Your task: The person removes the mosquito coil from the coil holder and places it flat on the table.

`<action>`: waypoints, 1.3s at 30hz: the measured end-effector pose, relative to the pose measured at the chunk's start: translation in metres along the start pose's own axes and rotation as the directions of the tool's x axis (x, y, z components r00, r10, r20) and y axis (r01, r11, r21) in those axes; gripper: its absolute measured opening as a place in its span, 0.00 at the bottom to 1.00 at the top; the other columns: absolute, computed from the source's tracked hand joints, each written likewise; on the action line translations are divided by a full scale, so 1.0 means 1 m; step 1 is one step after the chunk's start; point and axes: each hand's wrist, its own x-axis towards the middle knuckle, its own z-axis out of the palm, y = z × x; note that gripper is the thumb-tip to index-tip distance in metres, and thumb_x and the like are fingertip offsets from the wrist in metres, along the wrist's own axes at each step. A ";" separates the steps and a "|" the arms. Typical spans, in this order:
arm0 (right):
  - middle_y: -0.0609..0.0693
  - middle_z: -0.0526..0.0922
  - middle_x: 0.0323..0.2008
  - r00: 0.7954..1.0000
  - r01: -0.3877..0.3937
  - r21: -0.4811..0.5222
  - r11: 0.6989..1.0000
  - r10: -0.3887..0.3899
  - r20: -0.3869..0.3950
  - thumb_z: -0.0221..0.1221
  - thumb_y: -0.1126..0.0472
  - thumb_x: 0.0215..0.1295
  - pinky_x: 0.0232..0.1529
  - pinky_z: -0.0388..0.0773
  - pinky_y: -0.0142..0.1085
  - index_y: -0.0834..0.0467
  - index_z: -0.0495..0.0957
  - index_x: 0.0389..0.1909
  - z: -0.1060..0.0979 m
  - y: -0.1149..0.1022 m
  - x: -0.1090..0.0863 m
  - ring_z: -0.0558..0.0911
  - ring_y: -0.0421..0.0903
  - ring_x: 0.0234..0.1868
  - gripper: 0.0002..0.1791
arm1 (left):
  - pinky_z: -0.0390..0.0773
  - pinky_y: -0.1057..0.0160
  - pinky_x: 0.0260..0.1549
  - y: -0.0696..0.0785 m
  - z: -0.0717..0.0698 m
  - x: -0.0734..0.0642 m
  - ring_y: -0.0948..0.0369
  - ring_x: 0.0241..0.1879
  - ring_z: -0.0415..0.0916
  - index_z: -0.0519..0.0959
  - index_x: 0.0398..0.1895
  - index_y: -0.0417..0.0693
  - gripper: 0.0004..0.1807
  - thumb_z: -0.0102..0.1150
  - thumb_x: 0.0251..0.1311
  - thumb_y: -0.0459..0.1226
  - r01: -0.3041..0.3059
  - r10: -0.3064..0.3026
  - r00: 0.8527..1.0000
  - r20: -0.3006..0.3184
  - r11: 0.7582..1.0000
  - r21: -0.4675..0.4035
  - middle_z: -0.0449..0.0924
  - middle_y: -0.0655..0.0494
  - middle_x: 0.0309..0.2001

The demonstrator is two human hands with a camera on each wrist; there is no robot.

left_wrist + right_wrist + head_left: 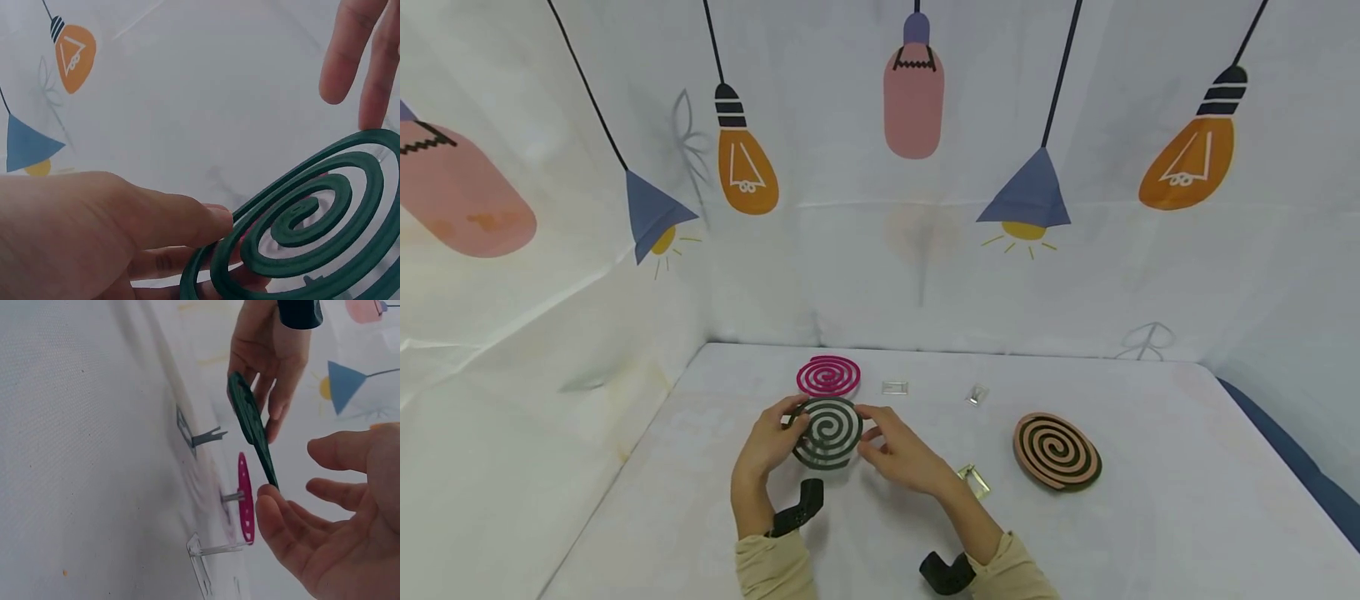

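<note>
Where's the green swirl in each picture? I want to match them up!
Head: below the middle, a bit left, between the two hands: green swirl.
Left wrist: big, at the lower right, running off the edge: green swirl.
Right wrist: right of the middle, a bit high, seen nearly edge-on: green swirl.
Shared landmark: the blue lamp picture, left one of two in head, left edge in left wrist, sideways at upper right in right wrist.

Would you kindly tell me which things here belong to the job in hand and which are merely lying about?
Probably the job:
green coil, held by the left hand, the right hand at its edge
pink coil
brown and green coiled disc
small metal stands

Probably just surroundings:
printed wall sheet
blue strip beside the table
</note>
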 end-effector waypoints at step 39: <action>0.56 0.70 0.61 0.981 -0.097 0.153 0.983 0.121 -0.151 0.55 0.58 0.67 0.47 0.77 0.41 0.55 0.63 0.67 -0.028 0.007 -0.003 0.75 0.53 0.54 0.28 | 0.78 0.65 0.34 0.019 0.022 0.011 0.60 0.33 0.79 0.73 0.60 0.44 0.20 0.53 0.64 0.33 -0.031 0.026 0.999 -0.038 0.991 -0.129 0.75 0.41 0.52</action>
